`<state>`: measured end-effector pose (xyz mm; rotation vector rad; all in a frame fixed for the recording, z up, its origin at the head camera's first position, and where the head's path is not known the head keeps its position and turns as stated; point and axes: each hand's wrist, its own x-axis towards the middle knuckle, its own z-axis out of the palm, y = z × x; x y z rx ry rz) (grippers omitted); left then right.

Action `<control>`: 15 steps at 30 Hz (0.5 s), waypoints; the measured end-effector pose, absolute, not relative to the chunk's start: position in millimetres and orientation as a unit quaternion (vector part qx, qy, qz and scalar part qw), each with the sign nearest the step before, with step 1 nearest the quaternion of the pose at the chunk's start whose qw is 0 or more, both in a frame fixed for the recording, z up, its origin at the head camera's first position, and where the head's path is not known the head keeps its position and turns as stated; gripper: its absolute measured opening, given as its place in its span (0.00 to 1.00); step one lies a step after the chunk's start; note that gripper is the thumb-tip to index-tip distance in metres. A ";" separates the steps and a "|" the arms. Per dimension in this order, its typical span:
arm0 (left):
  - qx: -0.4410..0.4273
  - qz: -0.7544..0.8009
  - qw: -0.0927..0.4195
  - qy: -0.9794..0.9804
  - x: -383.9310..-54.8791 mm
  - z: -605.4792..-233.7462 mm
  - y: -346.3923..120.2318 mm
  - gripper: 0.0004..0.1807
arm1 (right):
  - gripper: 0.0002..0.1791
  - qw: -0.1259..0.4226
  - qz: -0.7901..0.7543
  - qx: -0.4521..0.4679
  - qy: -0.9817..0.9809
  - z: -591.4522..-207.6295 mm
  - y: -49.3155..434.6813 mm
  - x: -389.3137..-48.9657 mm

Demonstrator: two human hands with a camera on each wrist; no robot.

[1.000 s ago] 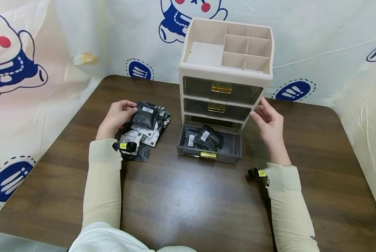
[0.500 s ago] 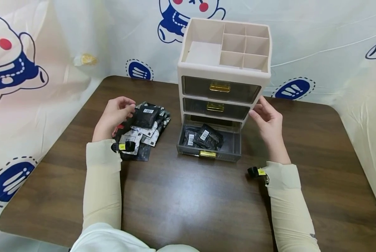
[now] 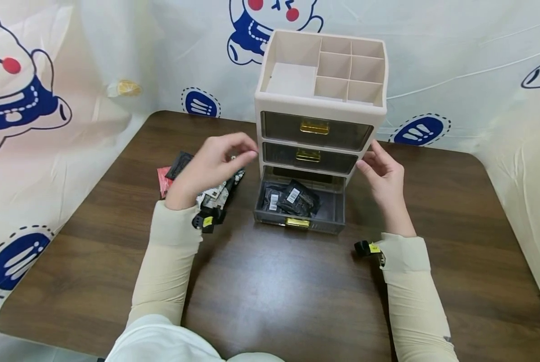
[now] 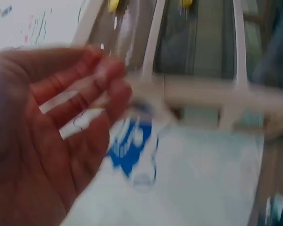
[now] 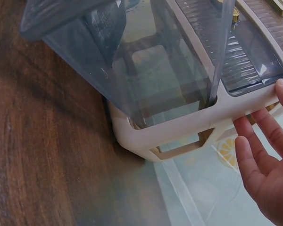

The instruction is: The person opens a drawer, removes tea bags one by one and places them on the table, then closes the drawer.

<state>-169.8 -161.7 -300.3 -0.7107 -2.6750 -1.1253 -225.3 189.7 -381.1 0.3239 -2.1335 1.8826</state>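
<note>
A cream desktop drawer organizer (image 3: 321,103) stands toward the back of the table. Its bottom drawer (image 3: 334,206) is pulled out, with black packets (image 3: 299,197) bearing white barcode labels inside. My left hand (image 3: 213,163), fingers bent and holding nothing, hovers by the organizer's left side, over a pile of packets (image 3: 215,197). The left wrist view shows that hand's bare palm (image 4: 47,155) beside the blurred organizer. With the right hand (image 3: 384,176) I hold the organizer's right front edge, thumb in front and fingers (image 5: 269,129) along the side.
The upper drawers (image 3: 316,131) are closed and have gold handles. Divided compartments (image 3: 349,70) top the organizer. Left of the pile lie a red packet (image 3: 163,181) and a black packet (image 3: 179,163). A printed cloth (image 3: 161,55) hangs behind the brown table (image 3: 270,281).
My left hand has left the top black packet, lifted off the pile and moved right to the organizer's side. The right hand stays at the organizer's edge.
</note>
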 end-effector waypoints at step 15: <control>-0.413 -0.240 -0.067 -0.876 -199.5 -282.5 -76.9 0.06 | 0.29 0.143 0.654 0.128 -0.732 -382.5 191.2 -224.9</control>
